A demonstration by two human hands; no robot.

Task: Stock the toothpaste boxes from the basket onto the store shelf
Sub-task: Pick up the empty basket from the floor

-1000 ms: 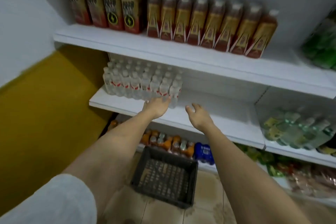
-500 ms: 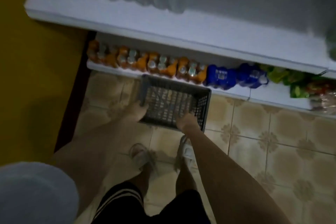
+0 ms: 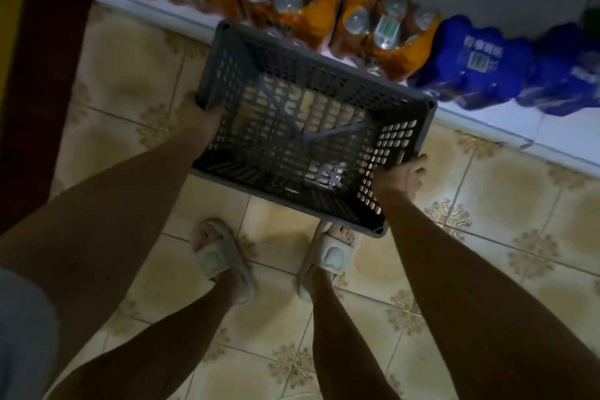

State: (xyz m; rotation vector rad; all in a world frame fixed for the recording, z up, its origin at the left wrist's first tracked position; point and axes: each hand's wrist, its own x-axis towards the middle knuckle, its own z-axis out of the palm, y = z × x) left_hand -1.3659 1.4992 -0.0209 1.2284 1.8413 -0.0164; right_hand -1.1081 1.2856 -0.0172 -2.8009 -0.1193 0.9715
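Both hands grip the grey slatted basket (image 3: 302, 127) by its short ends, the left hand (image 3: 203, 114) at the left wall and the right hand (image 3: 401, 177) at the near right corner, fingers (image 3: 418, 162) curled over the rim, a balanced hold for lifting. The basket shows only its bare bottom; no toothpaste boxes are visible. It sits just in front of the bottom shelf (image 3: 487, 120), against the orange drink packs (image 3: 311, 10); blue packs (image 3: 470, 65) sit further right.

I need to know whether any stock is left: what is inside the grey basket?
Nothing shows inside the grey basket: only its slotted floor, with floor tiles visible through it. The left hand and right hand grip its sides, covering small wall patches.
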